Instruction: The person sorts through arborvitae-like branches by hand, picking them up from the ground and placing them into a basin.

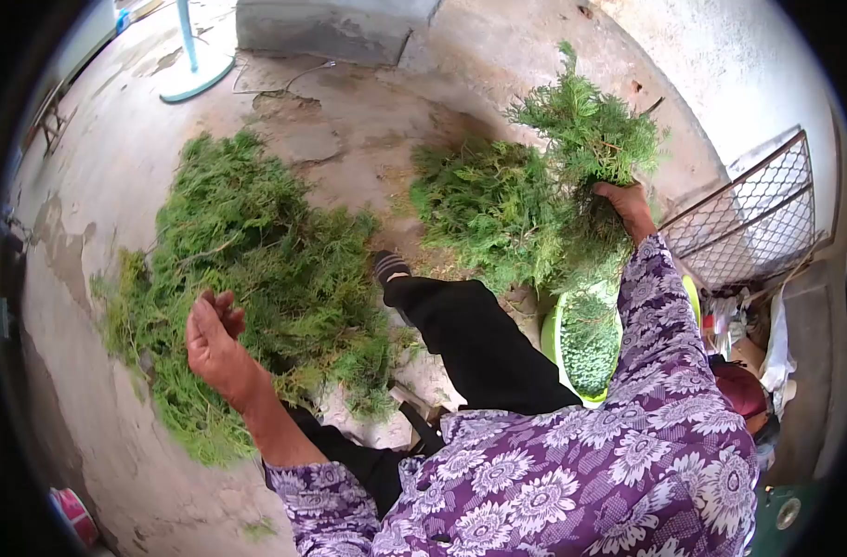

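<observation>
My right hand, out to the right, grips a bunch of feathery green conifer sprigs by the stems; the fingers under it are mostly hidden. Raised in front of the large pile of cut conifer branches on the left is my left hand. Its fingers are curled closed, and whether anything small is in them I cannot make out. A second pile of green sprigs lies just left of my right hand. Below that hand stands a light green tub with small green pieces inside.
My foot in a striped sock or shoe rests between the piles. A metal mesh panel leans at the right wall, with assorted bags below it. A pale blue pole on a round base stands at the back left of the worn concrete floor.
</observation>
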`<state>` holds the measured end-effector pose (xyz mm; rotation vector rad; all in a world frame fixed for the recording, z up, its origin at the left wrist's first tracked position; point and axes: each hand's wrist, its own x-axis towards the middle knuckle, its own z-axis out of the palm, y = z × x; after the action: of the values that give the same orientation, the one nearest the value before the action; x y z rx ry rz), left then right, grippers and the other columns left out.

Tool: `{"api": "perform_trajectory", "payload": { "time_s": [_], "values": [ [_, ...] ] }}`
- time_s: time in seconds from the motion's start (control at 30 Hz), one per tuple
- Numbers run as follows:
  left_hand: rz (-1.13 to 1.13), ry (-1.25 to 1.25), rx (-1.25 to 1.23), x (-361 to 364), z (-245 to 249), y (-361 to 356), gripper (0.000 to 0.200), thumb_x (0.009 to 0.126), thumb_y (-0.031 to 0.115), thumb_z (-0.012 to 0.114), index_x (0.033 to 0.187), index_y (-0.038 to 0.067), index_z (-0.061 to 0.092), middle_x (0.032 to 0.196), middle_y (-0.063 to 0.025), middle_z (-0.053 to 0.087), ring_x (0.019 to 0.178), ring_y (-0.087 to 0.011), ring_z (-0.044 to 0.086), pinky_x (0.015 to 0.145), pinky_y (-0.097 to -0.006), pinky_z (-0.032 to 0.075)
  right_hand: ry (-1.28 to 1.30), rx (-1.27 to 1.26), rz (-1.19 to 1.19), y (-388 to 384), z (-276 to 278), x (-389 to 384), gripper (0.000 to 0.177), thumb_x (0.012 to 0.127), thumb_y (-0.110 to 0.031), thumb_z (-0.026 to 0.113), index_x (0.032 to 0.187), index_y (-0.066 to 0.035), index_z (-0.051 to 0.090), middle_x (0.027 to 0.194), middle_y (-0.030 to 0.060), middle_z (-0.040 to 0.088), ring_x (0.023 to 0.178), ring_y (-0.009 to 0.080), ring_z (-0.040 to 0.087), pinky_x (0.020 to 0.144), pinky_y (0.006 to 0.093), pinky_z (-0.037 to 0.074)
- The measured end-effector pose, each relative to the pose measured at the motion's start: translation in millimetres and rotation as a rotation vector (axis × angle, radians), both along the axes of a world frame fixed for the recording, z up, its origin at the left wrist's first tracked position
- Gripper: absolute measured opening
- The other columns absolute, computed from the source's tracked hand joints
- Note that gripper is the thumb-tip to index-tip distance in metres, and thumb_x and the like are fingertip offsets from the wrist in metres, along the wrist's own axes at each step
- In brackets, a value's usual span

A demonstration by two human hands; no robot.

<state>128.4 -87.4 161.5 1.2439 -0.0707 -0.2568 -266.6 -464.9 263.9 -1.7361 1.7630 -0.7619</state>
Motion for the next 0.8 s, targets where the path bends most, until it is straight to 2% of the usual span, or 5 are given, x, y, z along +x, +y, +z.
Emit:
{"api": "perform_trajectory", "payload": {
  "time_s": [0.5,0.53,0.57,0.63,0.8],
  "values": [
    [-0.189,0.045,0.388,-17.2,-24.7,-72.8,0.03,0.091,0.023,0.042,0.1,-0.003,0.053,0.081,-0.0094,0.058,0.065,-0.0109,0.05,0.059,-0.0228,0.042,0.172,0.161,-0.029,-196.6,-61.5,9.5,0.034,0.058,-0.023,0.075,0.072,0.006,0.063,0.07,0.0108,0.062,0.059,0.019,0.059,0.056,0.0301,0.047],
    [-0.205,0.05,0.386,-17.6,-27.0,-74.5,0.03,0.091,0.023,0.041,0.101,-0.004,0.052,0.082,-0.0101,0.058,0.065,-0.0112,0.05,0.059,-0.0232,0.042,0.294,0.25,0.013,-218.4,-73.3,4.9,0.056,0.059,-0.033,0.074,0.095,0.007,0.058,0.078,0.015,0.063,0.069,0.0245,0.061,0.062,0.0332,0.049],
    [-0.22,0.056,0.384,-18.2,-28.6,-76.4,0.031,0.091,0.023,0.041,0.102,-0.004,0.052,0.082,-0.0109,0.058,0.065,-0.0115,0.05,0.059,-0.0237,0.042,0.3,0.265,0.022,-230.5,-97.8,-0.6,0.056,0.059,-0.033,0.074,0.095,0.007,0.058,0.078,0.015,0.063,0.069,0.0245,0.061,0.062,0.0332,0.049],
    [-0.233,0.058,0.427,-19.4,-31.3,-77.3,0.031,0.091,0.022,0.04,0.103,-0.005,0.05,0.083,-0.012,0.058,0.066,-0.0121,0.051,0.059,-0.0241,0.042,1.02,-0.198,-0.029,-227.5,-141.2,2.1,0.082,0.062,-0.045,0.07,0.121,0.004,0.039,0.097,0.0218,0.059,0.087,0.0298,0.058,0.074,0.0368,0.047],
    [-0.279,0.098,0.537,-16.8,-42.5,-75.2,0.032,0.09,0.022,0.041,0.103,-0.006,0.051,0.082,-0.0127,0.058,0.066,-0.0128,0.052,0.059,-0.0247,0.042,0.887,0.439,0.033,-212.6,-266.4,-8.2,0.097,0.067,-0.062,0.056,0.137,-0.012,0.012,0.13,0.0202,0.035,0.115,0.0368,0.038,0.093,0.0471,0.032]
  ]
}}
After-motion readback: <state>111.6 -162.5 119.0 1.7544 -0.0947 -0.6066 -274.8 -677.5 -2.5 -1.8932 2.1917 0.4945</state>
